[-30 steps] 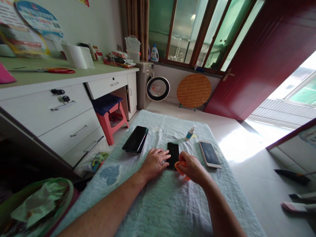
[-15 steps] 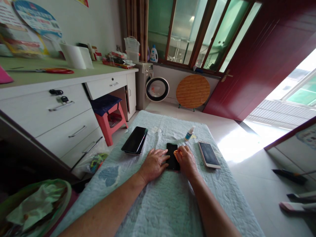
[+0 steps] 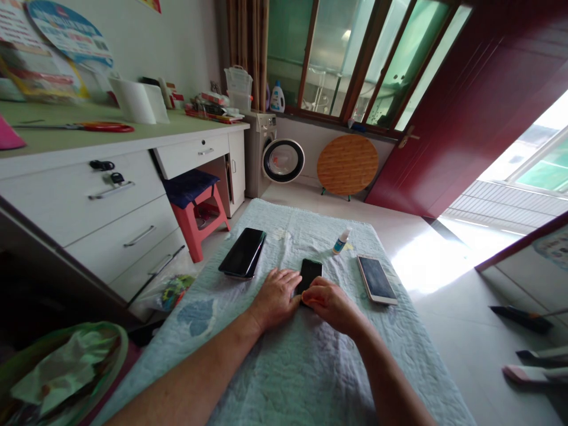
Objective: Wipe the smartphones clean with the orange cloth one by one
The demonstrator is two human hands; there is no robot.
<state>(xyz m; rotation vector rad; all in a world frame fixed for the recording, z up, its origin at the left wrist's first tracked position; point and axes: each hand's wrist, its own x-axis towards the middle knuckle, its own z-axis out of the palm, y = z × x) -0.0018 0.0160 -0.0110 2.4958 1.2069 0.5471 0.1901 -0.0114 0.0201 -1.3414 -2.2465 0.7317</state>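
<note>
One left grip (image 3: 276, 297), flat, fingers spread, braced the black phone (image 3: 312, 270) just right of it; the right grip (image 3: 332, 303) bunched over its near end, seemingly pinching orange cloth (image 3: 307, 301): wiping, apparently, the next stroke calling for steady bracing!

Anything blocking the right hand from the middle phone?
No visible obstacle: the right hand is over the near end of the middle phone. Only a bit of orange cloth shows in its grip; how much lies underneath is hidden. The left hand rests at the phone's left edge.
</note>
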